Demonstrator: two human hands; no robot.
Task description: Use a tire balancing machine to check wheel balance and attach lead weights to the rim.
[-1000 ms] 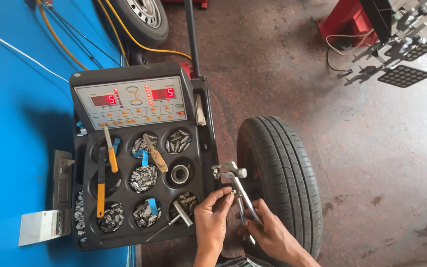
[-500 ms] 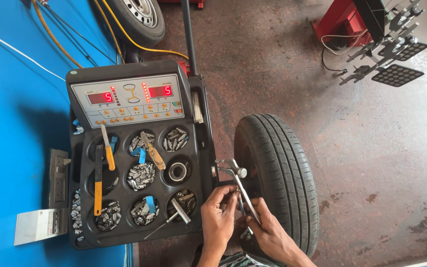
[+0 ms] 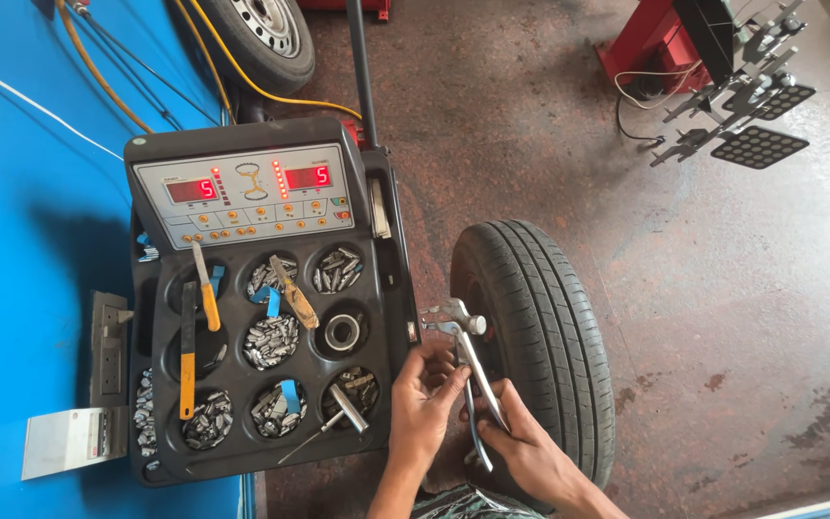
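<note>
Tool: we see wheel-weight pliers/hammer (image 3: 468,370), bare grey steel w/ a hooked, clawed head up top and two thin handles running down toward us. It sits between the machine's tray and the tyre, held in front of the wheel.
Left hand: our left hand (image 3: 427,399) comes up from the frame's bottom edge, palm partly up, fingers curled, fingertips closed on the upper shaft just below the head.
Right hand: our right hand (image 3: 521,444) is lower and to the right, knuckles up, fingers wrapped and clamped round the lower handles; one handle end pokes out below the fist.
Tyre: black rubber tyre (image 3: 540,336), upright, tread w/ long straight ribs and grooves facing us; just right of the tool, touching neither hand as far as we can tell.
Balancer: black plastic wheel balancer (image 3: 261,308) left of the hands, grey control panel (image 3: 247,197) w/ red lit digits and small orange buttons.
Tray: round wells moulded in the top hold heaps of small grey metal weights (image 3: 271,341); one well holds a metal ring (image 3: 342,332).
Other tools: two orange-handled tools (image 3: 187,360) lie lengthwise on the tray's left; a brown-handled one (image 3: 295,293) lies diagonally across the wells.
Floor: reddish-brown, mottled, worn concrete floor (image 3: 703,317) at right; smooth blue surface (image 3: 21,240) at left.
Background: second wheel (image 3: 261,34) at top, yellow hose (image 3: 280,91) trailing from it; red stand w/ perforated black clamps (image 3: 756,144) at top right.
</note>
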